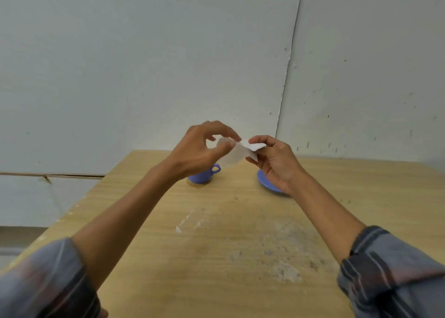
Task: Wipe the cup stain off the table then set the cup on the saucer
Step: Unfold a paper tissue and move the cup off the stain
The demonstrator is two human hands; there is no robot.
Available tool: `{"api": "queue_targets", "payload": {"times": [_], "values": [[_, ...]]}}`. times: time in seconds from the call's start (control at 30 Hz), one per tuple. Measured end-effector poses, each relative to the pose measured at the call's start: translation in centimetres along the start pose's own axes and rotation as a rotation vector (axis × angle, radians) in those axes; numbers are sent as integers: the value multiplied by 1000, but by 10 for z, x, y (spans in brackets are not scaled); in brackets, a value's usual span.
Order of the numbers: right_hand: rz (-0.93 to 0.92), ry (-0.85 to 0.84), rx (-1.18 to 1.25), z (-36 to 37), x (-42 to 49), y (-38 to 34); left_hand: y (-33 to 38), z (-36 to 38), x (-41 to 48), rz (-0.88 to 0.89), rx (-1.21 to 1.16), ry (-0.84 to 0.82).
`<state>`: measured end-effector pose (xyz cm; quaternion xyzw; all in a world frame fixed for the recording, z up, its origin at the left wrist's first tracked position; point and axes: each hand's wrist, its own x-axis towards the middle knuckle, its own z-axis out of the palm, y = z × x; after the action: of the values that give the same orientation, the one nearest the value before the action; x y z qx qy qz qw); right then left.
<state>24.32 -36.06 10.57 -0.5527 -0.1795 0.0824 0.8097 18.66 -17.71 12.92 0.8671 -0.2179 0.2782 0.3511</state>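
A blue cup [204,175] stands on the wooden table [216,245], its handle pointing right, partly hidden behind my left wrist. A brown stain ring [198,185] shows at the cup's base. To the right lies a blue saucer [267,184], half covered by my right hand. Both hands are raised above the table and hold a white tissue [237,152] between them. My left hand [202,149] pinches its left edge with thumb and forefinger. My right hand [274,161] grips its right end.
Pale scuffed patches [277,252] mark the table's near middle. A grey wall [168,65] rises right behind the table's far edge. The table's left edge [79,197] runs diagonally, with floor beyond it.
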Motion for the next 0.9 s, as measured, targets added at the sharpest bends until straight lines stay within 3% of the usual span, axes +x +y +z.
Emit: {"api": "queue_targets", "payload": {"times": [0.1, 0.23, 0.33, 0.57, 0.67, 0.8, 0.9], "values": [[-63, -5, -144, 1, -1, 1, 3, 6, -4, -263, -209, 77], [-185, 17, -356, 0, 6, 7, -5, 11, -3, -573, -571, -82], [-249, 41, -466, -4, 10, 9, -13, 12, 0, -675, -781, -95], [-262, 38, -576, -13, 26, 23, -44, 25, 3, -596, -509, -90], [-179, -9, -501, -16, 35, 24, -56, 28, 8, -556, -389, -76], [-177, -113, -695, -19, 56, 32, -67, 33, 20, -452, -183, -79], [-183, -182, -712, -16, 67, 37, -79, 34, 29, -437, -147, -54]]}}
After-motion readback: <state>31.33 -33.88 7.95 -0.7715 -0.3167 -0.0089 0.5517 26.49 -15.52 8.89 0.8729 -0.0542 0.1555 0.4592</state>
